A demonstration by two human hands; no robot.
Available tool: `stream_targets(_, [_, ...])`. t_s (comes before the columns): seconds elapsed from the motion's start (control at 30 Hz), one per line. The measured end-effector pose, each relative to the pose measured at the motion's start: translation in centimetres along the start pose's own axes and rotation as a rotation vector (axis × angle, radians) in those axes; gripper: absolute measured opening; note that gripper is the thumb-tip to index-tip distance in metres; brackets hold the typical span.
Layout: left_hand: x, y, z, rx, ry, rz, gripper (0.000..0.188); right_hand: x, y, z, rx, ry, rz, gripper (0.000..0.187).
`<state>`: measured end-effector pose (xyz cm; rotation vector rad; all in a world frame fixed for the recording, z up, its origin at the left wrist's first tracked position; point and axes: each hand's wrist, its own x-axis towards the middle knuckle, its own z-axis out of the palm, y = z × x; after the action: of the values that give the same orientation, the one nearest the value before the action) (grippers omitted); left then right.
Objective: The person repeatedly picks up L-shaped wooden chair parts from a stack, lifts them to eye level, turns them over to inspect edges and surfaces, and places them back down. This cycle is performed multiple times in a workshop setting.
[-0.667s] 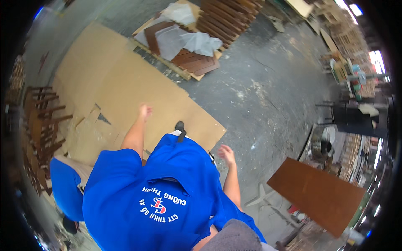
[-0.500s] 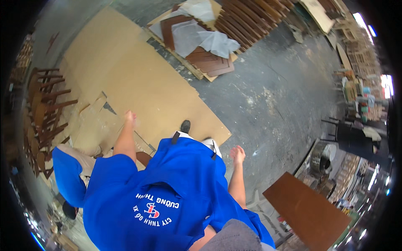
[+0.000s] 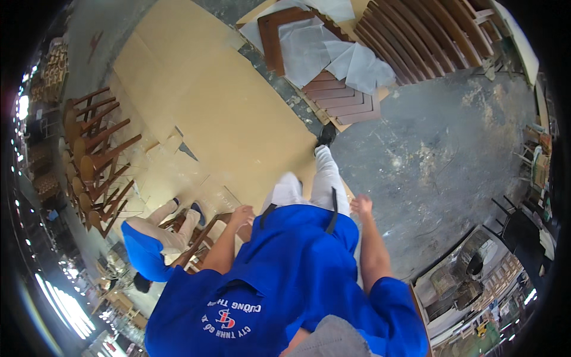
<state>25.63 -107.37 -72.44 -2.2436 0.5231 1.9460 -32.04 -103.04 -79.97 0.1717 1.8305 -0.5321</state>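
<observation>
My left hand (image 3: 242, 215) hangs beside my left hip with loosely bent fingers, and I see nothing in it. Just left of it, a brown wooden chair frame (image 3: 205, 243) stands by a person in a blue shirt (image 3: 144, 253); my arm covers part of the frame. On the other side my right hand (image 3: 361, 205) is held out by my right hip, fingers slightly apart and holding nothing. My black shoe (image 3: 326, 135) is stepping forward near a stack of brown wooden frames (image 3: 351, 107), partly under translucent sheets (image 3: 303, 50).
Cardboard sheeting (image 3: 196, 77) covers the floor ahead and left. Stacked brown stools (image 3: 89, 160) line the left side. Curved brown wooden slats (image 3: 410, 41) lie far right of the frames. Grey concrete floor (image 3: 440, 154) spreads to the right, with a metal drum (image 3: 470, 262) and a black chair (image 3: 523, 229) beyond.
I have walked forward, and the frame stack is closer. Both hands have swung in nearer my hips. The bent-over person and chair frame show more fully; the brown board at right has mostly left view.
</observation>
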Motion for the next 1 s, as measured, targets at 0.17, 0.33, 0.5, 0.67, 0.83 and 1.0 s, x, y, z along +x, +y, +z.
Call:
stream_targets(0.17, [4.7, 17.8, -1.0, -0.042, 0.077, 0.249, 0.035, 6.3, -22.8, 10.6, -0.338, -0.197, -0.309, 0.039])
stream_targets(0.33, [17.5, 36.8, -3.1, -0.223, 0.051, 0.408, 0.038, 9.4, -42.0, 24.4, -0.103, -0.320, -0.426, 0.033])
stream_targets(0.5, [37.7, 50.9, -4.4, -0.029, -0.007, 0.381, 0.042, 18.4, -47.4, 38.2, -0.107, -0.349, -0.386, 0.038])
stream_targets(0.67, [54.8, 59.2, -3.7, -0.012, 0.336, 0.504, 0.063, 32.0, -44.4, 52.2, -0.307, -0.307, -0.371, 0.053])
stream_targets(0.83, [60.5, 64.6, -2.2, -0.361, 0.163, 0.429, 0.096, 38.1, -41.9, 62.9, -0.491, -0.198, -0.514, 0.078])
stream_targets(1.0, [58.6, 66.4, -2.8, -0.230, 0.115, 0.462, 0.067, 38.6, -42.5, 66.1, -0.633, -0.124, -0.554, 0.110])
